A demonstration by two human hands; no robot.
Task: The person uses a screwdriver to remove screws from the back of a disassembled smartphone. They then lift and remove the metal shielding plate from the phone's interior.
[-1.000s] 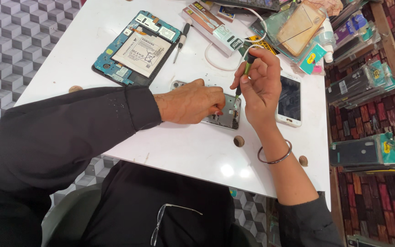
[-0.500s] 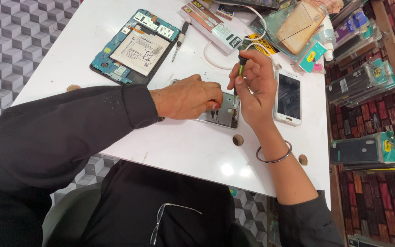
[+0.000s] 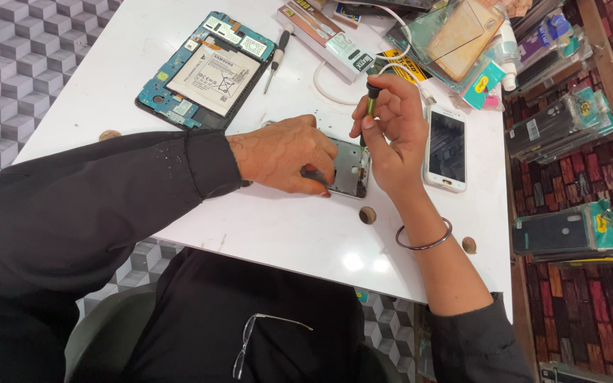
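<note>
Our right hand (image 3: 391,138) clamps the screwdriver (image 3: 370,103) upright — tip down between fingertips onto the opened phone (image 3: 349,170), which our left hand (image 3: 285,152) pins flat, fingers together.

The desk (image 3: 285,234) is smooth, glossy white laminate that mirrors the lamps. The white phone (image 3: 446,147) has a shiny glass face; the opened phone (image 3: 349,169) shows bare dull metal. The bangle (image 3: 423,241) is polished metal, and the sleeve (image 3: 108,206) is matt black cloth.

hands (image 3: 289,152) on opened phone (image 3: 349,168)
</note>
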